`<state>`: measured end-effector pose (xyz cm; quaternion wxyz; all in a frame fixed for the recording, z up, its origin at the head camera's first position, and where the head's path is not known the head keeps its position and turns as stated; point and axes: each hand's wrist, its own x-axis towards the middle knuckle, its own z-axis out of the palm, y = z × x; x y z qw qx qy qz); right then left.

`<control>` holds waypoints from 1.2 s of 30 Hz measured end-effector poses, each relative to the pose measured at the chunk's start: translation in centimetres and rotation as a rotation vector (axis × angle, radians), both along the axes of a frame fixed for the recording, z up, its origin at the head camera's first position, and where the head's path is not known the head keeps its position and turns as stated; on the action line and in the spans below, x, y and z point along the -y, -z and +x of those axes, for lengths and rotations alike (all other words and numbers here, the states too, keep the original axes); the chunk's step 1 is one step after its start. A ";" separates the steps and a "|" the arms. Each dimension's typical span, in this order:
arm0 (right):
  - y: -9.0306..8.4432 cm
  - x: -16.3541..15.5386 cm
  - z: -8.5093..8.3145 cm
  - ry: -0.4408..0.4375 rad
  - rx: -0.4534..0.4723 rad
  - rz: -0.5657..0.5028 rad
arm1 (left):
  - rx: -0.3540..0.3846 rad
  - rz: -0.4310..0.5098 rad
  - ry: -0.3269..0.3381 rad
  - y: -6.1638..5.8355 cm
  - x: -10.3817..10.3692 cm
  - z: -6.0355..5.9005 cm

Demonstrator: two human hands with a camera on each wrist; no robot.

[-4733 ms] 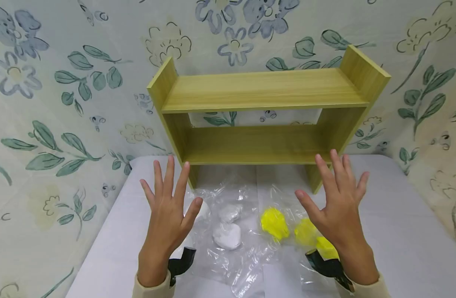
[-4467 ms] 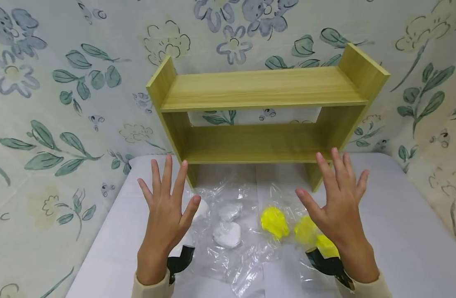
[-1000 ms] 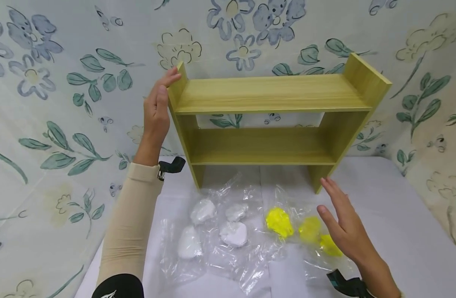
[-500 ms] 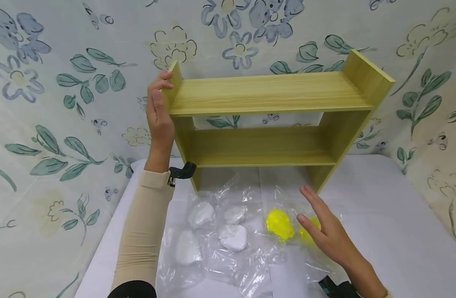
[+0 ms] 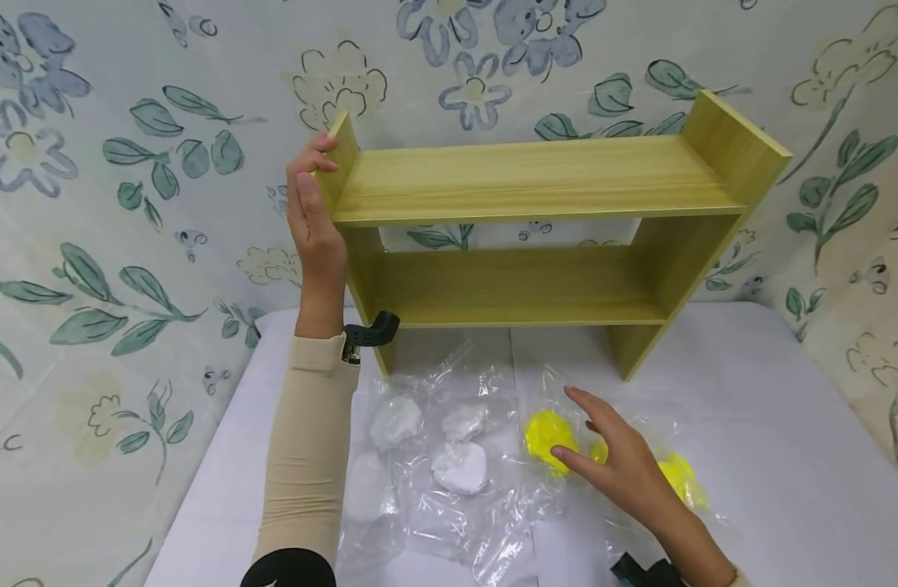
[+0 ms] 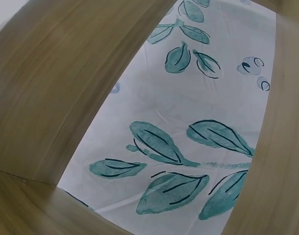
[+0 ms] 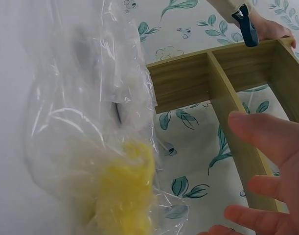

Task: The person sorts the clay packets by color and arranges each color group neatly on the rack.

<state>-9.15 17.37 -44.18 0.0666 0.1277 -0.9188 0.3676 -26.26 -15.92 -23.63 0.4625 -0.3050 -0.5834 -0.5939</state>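
Against the upper left end of the wooden shelf unit (image 5: 530, 179), the left hand (image 5: 315, 228) grips the side panel (image 5: 344, 167), its fingertips bent over the edge and its thumb on the near side. The unit stands upright toward the back of the table (image 5: 757, 408), before a patterned wall covering (image 5: 163, 261). At lower right, the right hand (image 5: 628, 466) hangs by the yellow lumps (image 5: 543, 432), fingers spread and slightly curved, grasping nothing; its thumb overlaps the leftmost lump in the head view, and contact cannot be told. Three such lumps lie in clear plastic bags (image 5: 493, 530) in front of the unit, the middle one largely hidden by the hand. White lumps (image 5: 460, 468), likewise bagged, lie farther left.

Technique, as judged: the step in hand appears to be steadying the unit with one hand while the other works near the bags. Pressure on the panel should be firm but even, since a tug at the top could tip the unit forward or skew it on the table. Should a lump be lifted, cupping it from beneath would serve better than pinching loose film, which is likely slippery and may drag neighbouring bags along; the lumps look soft enough to dent under hard fingertips.
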 end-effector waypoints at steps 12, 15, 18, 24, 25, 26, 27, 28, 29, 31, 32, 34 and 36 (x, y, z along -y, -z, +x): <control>1.2 0.9 0.2 -0.078 0.011 0.011 | 0.013 -0.013 -0.018 -0.1 0.1 0.3; 1.7 0.9 0.1 -0.093 -0.028 0.033 | 0.012 -0.009 -0.015 -0.1 0.1 0.3; 2.2 0.9 0.0 -0.100 -0.044 0.058 | 0.009 -0.005 -0.010 -0.1 0.1 0.4; 2.9 1.0 0.1 -0.105 -0.020 0.089 | 0.005 -0.002 -0.008 0.0 0.1 0.5; 3.0 1.0 0.2 -0.105 -0.013 0.095 | 0.004 -0.003 -0.008 0.0 0.1 0.5; 3.0 1.0 0.2 -0.105 -0.008 0.104 | 0.004 -0.004 -0.008 0.0 0.0 0.5; 3.1 1.0 0.3 -0.105 -0.005 0.115 | 0.005 -0.005 -0.008 0.0 0.0 0.5; 3.1 1.0 0.3 -0.106 -0.002 0.128 | 0.009 -0.004 -0.008 0.0 0.0 0.5; 3.1 1.0 0.3 -0.105 0.001 0.141 | 0.010 -0.007 -0.007 0.0 -0.1 0.5; 3.1 1.0 0.4 -0.103 0.002 0.167 | 0.017 -0.008 -0.006 0.0 -0.1 0.5; 3.2 1.0 0.4 -0.104 -0.004 0.178 | 0.019 -0.009 -0.005 -0.1 -0.2 0.5; 3.2 1.0 0.3 -0.103 -0.011 0.192 | 0.026 -0.008 -0.005 -0.1 -0.3 0.5; 3.2 1.0 0.2 -0.104 -0.021 0.206 | 0.025 -0.008 -0.007 -0.2 -0.3 0.5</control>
